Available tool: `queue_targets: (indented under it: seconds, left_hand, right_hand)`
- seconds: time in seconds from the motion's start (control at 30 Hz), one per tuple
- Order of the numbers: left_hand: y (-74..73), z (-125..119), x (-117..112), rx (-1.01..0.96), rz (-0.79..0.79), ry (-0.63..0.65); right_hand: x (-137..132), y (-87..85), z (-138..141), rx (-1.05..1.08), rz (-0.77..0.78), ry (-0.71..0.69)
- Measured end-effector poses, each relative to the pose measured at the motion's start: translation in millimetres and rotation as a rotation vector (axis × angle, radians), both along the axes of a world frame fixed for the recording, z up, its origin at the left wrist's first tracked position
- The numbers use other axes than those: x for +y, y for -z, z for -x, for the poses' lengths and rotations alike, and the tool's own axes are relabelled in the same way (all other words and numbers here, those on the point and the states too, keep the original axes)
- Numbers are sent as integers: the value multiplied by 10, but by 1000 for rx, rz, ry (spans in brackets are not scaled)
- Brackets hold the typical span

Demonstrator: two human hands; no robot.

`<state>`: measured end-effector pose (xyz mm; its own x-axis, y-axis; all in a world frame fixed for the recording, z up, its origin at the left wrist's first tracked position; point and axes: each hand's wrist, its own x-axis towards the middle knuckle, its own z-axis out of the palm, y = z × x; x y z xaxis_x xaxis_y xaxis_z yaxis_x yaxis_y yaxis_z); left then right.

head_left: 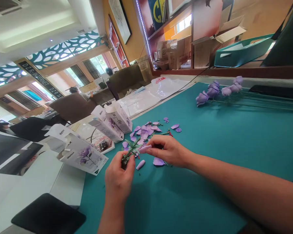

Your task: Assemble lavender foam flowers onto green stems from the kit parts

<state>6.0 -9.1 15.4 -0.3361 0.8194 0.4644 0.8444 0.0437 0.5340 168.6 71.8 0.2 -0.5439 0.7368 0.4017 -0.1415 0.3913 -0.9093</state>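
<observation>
My left hand (119,174) is closed around green plastic flower stem parts (133,147), whose leafy tips stick up past the fingers. Between the thumb and fingers of my right hand (169,150) is a lilac plastic petal (144,149), held against or very near the green piece; whether they are joined cannot be told. A heap of loose lilac petals (144,132) lies just beyond both hands. Closer in are a rolled lilac petal (141,164) and a wide petal (158,161). Purple wheel-like pieces (178,130) rest to the right of the heap.
Opened white boxes with flower pictures (81,156) stand at the left edge of the green mat (210,136). Several assembled purple roses (213,89) lie at the back right beside a black object (275,91). A dark flat item (48,213) sits at the lower left.
</observation>
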Motion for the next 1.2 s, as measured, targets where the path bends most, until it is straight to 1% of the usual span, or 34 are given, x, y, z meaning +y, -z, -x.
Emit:
queue_targets:
  seconds: [0.1,0.17,0.3,0.43,0.53,0.77,0.97,1.2]
  left_hand:
    - [8,0,4,68,22,36]
    - [3,-4,3,89,27,58]
    - [5,-11,3,96,20,80]
    - [29,-7,13,128,31,71]
    - [46,-1,18,143,50,70]
    - [57,-20,20,147,114,73]
    - [64,-42,23,139,136,90]
    - [107,-21,31,204,130,113]
  right_hand:
    - [-5,26,19,-5,81,-8]
    - [3,40,28,-12,96,-6]
    - [31,56,31,-57,82,17]
    - [60,68,18,-151,88,58]
    - [78,71,10,-191,102,58]
    - [100,80,9,-233,69,87]
    - [101,83,4,-236,51,98]
    - [101,76,7,-266,36,120]
